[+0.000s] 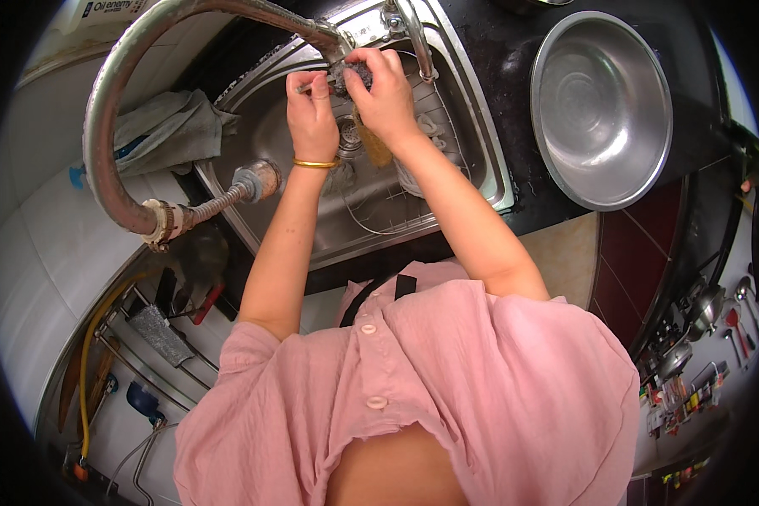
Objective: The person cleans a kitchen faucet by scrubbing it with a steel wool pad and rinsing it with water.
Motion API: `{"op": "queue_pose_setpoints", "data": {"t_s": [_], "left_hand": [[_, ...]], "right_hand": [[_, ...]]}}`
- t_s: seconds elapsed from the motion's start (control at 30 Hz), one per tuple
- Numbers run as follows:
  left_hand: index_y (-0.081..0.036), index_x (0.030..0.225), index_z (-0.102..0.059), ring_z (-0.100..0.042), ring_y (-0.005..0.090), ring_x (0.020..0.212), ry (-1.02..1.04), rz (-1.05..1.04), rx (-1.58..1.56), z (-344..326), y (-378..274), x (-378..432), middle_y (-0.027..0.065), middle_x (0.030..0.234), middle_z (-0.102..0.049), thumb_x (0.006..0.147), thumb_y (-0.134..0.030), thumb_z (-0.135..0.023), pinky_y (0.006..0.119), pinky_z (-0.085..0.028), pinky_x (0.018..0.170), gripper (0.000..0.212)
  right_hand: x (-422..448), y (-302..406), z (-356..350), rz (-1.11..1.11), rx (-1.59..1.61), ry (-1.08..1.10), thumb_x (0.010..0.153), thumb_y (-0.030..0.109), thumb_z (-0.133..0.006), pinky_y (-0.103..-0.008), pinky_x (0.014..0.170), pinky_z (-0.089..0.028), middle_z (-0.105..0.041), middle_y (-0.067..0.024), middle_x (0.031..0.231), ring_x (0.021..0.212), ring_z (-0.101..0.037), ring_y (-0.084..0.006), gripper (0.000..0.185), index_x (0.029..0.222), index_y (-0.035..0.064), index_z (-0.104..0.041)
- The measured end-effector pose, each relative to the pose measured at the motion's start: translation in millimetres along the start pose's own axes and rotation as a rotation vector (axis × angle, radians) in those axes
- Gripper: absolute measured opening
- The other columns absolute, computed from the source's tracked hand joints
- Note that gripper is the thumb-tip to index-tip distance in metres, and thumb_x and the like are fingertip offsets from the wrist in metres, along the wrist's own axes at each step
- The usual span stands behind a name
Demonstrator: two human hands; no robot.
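Observation:
Over the sink, my right hand (386, 95) grips a grey scrubbing pad (357, 77), which looks like steel wool. My left hand (313, 117) pinches a thin, pale, stick-like piece (303, 89) whose far end meets the pad; what it belongs to is hidden. Both hands are just below the base of a large curved metal faucet pipe (111, 114). Beneath them lies the stainless steel sink (329, 237) with its drain strainer (349, 134). A yellowish-brown item (374, 144), perhaps a loofah, sits partly under my right wrist.
A wire rack (379, 231) rests in the sink. The faucet's spray end (258, 180) hangs over its left rim. A smaller chrome tap (420, 44) stands behind. At right is a steel basin (598, 107) on the black counter; at left, a grey cloth (177, 129).

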State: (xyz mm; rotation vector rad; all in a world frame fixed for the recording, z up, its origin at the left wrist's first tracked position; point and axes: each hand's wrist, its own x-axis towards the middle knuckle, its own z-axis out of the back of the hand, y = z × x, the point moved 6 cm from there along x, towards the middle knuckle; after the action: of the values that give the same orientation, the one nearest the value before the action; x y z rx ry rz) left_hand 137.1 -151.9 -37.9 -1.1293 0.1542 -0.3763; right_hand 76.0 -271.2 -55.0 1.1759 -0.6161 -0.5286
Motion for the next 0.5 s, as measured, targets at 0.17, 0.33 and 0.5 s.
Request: {"op": "queue_pose_setpoints", "data": {"t_s": [0.17, 0.33, 0.5], "left_hand": [[0.0, 0.096, -0.052, -0.055, 0.0128, 0.076, 0.018, -0.003, 0.009, -4.7, 2.5, 0.9, 0.0059, 0.084, -0.056, 0.097, -0.023, -0.049, 0.027, -0.044, 0.07, 0.024], [0.0, 0.094, -0.05, -0.055, 0.0158, 0.073, 0.028, -0.025, 0.0, -5.9, 6.9, 3.5, 0.0079, 0.08, -0.056, 0.095, -0.021, -0.052, 0.029, -0.045, 0.068, 0.021], [0.0, 0.092, -0.05, -0.054, 0.0121, 0.075, 0.049, -0.005, -0.047, -7.9, 9.6, 4.4, 0.0054, 0.083, -0.055, 0.096, -0.019, -0.052, 0.026, -0.045, 0.07, 0.019]], "right_hand": [[24.5, 3.8, -4.8, -0.014, -0.052, -0.038, 0.08, 0.012, -0.059, -0.0393, 0.068, -0.047, -0.057, -0.0109, 0.086, 0.077, -0.058, -0.0318, 0.008, 0.087, 0.0104, -0.062], [12.5, 6.7, -6.5, 0.121, -0.128, -0.075, 0.08, 0.013, -0.06, -0.038, 0.071, -0.046, -0.056, -0.011, 0.087, 0.084, -0.057, -0.0303, 0.012, 0.09, 0.0071, -0.063], [3.4, 4.8, 5.8, 0.231, -0.028, 0.083, 0.079, 0.011, -0.065, -0.0342, 0.076, -0.046, -0.053, -0.0109, 0.095, 0.088, -0.055, -0.0265, 0.021, 0.099, 0.004, -0.062]]}}
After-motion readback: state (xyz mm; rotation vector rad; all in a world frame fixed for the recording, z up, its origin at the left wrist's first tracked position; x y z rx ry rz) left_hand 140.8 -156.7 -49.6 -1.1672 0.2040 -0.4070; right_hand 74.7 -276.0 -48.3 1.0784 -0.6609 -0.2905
